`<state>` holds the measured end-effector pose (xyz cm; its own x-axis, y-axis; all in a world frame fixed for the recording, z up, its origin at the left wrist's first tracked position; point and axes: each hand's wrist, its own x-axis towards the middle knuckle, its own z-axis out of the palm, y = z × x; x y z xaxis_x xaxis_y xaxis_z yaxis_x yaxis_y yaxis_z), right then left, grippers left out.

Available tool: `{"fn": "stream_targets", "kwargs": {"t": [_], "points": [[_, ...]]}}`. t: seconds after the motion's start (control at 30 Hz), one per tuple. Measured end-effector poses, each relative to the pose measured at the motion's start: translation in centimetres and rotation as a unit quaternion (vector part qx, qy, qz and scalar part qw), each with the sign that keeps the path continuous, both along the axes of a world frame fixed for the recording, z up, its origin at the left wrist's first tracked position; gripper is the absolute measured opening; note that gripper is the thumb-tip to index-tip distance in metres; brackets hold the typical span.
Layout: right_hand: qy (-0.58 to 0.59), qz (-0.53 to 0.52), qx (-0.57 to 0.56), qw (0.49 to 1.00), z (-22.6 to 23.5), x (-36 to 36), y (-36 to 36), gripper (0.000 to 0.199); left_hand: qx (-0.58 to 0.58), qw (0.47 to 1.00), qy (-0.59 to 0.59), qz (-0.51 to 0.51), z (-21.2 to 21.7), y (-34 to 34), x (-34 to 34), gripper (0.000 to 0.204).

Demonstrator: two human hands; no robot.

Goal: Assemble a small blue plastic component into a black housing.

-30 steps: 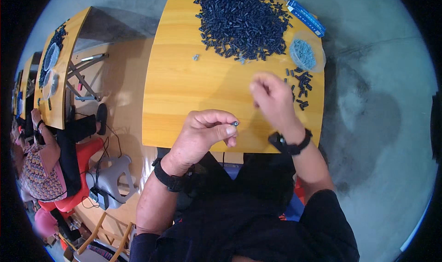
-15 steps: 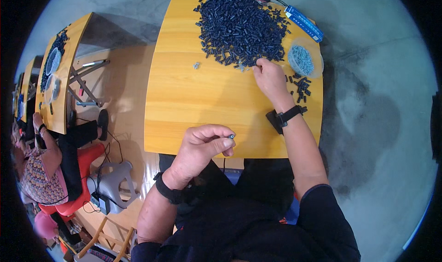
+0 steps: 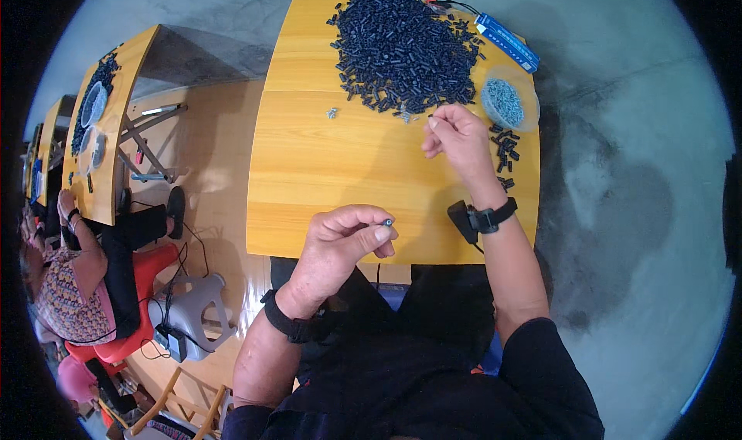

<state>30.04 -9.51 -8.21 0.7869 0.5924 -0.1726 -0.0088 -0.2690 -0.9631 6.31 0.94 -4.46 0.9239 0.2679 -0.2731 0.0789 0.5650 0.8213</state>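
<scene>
**Small part pinched left, right hand at the pile**

Tiny grey-blue metal piece (image 3: 388, 222) pinched between thumb and forefinger of left hand (image 3: 344, 243), held above near edge of yellow wooden table (image 3: 325, 169), tip exposed. Right hand (image 3: 456, 137), fingertips pressed together, touches near rim of heap of small black plastic cylinders (image 3: 406, 46). Clear round dish of grey bits (image 3: 508, 104) just right of it, within reach.

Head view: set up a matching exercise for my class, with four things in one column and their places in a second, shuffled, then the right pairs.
Things:
1. black pile
2. clear bowl
3. left hand
4. right hand

Places:
A. near edge of the table, pinching a small part
B. far middle of the table
C. at the pile's near edge
D. right of the pile

Pairs: 1-B, 2-D, 3-A, 4-C
</scene>
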Motion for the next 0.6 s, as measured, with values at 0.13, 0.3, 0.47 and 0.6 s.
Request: {"fn": "stream_targets", "kwargs": {"t": [0.13, 0.3, 0.47, 0.6], "points": [[0.151, 0.032, 0.158, 0.975, 2.0, -2.0, -1.2, 0.006, -0.009, 0.999, -0.026, 0.023, 0.2, -0.2, 0.2, 0.013], [0.197, 0.071, 0.192, 0.959, 4.2, -4.9, -2.0, 0.011, -0.005, 0.999, -0.025, 0.031, 0.9, -0.2, -0.1, 0.014], [0.192, 0.095, 0.204, 0.955, 6.0, -7.0, -2.7, 0.016, -0.022, 0.998, -0.025, 0.044, 1.5, -0.4, -0.5, 0.014], [0.180, 0.147, 0.180, 0.956, 6.2, -7.4, -3.3, 0.020, -0.027, 0.998, -0.031, 0.051, 1.7, -0.5, -0.8, 0.014]]}}
